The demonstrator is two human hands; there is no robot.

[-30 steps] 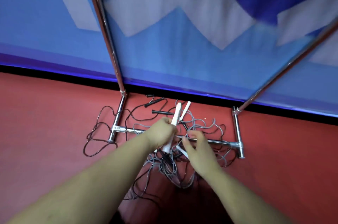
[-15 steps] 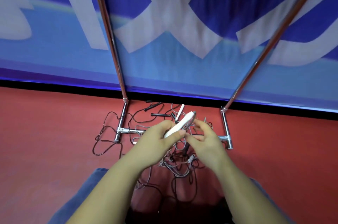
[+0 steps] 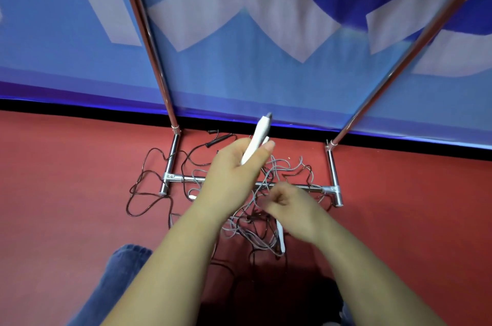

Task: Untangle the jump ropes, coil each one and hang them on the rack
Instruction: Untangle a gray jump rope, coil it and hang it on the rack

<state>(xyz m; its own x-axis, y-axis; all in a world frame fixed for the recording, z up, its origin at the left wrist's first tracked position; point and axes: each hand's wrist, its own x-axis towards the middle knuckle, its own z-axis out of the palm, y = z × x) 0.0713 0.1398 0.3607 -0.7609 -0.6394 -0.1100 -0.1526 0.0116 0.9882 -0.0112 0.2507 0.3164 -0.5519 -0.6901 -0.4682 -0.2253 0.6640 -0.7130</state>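
Observation:
A tangle of grey and dark jump ropes lies on the red floor across the foot of a chrome rack. My left hand is closed around a white rope handle, holding it up and pointing away from me. My right hand hovers lower, its fingers pinched on a grey cord of the tangle. Another white handle lies under my right wrist. A black handle rests on the floor near the wall.
The rack's two chrome uprights rise against a blue and white banner wall. Dark cord loops spread left of the rack's foot. My denim-clad knee is at the lower left.
My left hand has lifted the white handle higher and turned it upright. My right hand has dropped from the handle's tip down to the grey cords.

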